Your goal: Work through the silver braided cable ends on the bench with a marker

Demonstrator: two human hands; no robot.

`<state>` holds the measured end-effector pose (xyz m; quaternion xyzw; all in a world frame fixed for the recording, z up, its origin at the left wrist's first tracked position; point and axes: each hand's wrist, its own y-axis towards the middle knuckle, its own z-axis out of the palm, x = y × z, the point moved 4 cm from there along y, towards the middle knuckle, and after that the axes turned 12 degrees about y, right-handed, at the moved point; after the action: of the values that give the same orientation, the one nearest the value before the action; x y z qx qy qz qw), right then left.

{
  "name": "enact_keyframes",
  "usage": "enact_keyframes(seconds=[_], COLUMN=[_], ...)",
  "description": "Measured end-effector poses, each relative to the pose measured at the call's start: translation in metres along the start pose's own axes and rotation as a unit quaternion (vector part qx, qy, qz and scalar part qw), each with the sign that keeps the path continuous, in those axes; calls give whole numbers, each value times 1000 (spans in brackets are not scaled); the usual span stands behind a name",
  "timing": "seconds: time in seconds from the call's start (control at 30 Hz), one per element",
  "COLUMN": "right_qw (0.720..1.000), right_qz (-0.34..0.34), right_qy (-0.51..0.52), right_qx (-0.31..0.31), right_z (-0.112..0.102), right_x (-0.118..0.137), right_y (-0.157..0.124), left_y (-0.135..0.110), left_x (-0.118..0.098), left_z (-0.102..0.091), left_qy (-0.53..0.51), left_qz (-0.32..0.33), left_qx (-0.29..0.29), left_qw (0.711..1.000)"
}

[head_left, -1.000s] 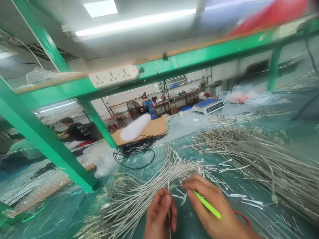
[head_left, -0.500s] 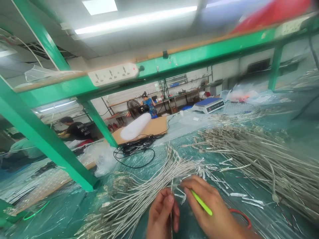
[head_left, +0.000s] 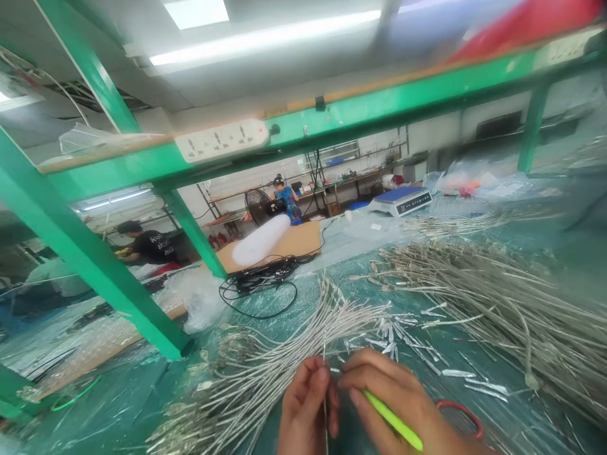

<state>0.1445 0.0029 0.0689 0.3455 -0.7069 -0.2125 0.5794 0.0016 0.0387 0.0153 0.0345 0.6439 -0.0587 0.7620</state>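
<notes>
My left hand (head_left: 310,398) is closed, with a thin grey cable (head_left: 325,346) pinched upright between thumb and fingers. Close beside it on the right, my right hand (head_left: 396,395) curls around a slim yellow-green handled tool (head_left: 393,420); its working end is hidden by the fingers. The right fingertips are close to the cable, but whether they touch it I cannot tell. Behind and left of my hands lies a fanned bundle of grey cables (head_left: 284,360) with pale connectors. Silvery foil scraps (head_left: 389,330) are scattered just beyond my right hand.
A large pile of grey cables (head_left: 474,284) covers the right side. Farther back are a blue-topped scale (head_left: 403,201), coiled black cable (head_left: 265,275) and a white roll (head_left: 260,240). A green frame post (head_left: 114,278) stands left. Red rings or handles (head_left: 459,411) lie right. Two people work beyond.
My right hand has come slightly lower and nearer to my left hand, and the tool's handle has shifted down and right. My left hand keeps its pinch on the cable.
</notes>
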Motion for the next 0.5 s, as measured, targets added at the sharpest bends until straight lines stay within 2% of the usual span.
enact_keyframes(seconds=[0.13,0.33,0.43,0.5], right_qw=[997,984,980,985], right_qz=[64,113,112,85], right_qy=[-13,-70,-77,-55], right_qx=[-48,-117,-148,-139], right_z=[-4,-18,-28,-27], right_x=[-15,-35,-35,-27], right_y=[-2,-3,0,1], left_y=[-1,-2,-1,0], left_x=[0,-2,-3,-3], left_z=[3,4,2,1], left_qy=[10,3,2,5], left_qz=[-1,-5,-1,0], left_qx=[5,9,-6,-11], left_qw=[1000,1000,1000,1000])
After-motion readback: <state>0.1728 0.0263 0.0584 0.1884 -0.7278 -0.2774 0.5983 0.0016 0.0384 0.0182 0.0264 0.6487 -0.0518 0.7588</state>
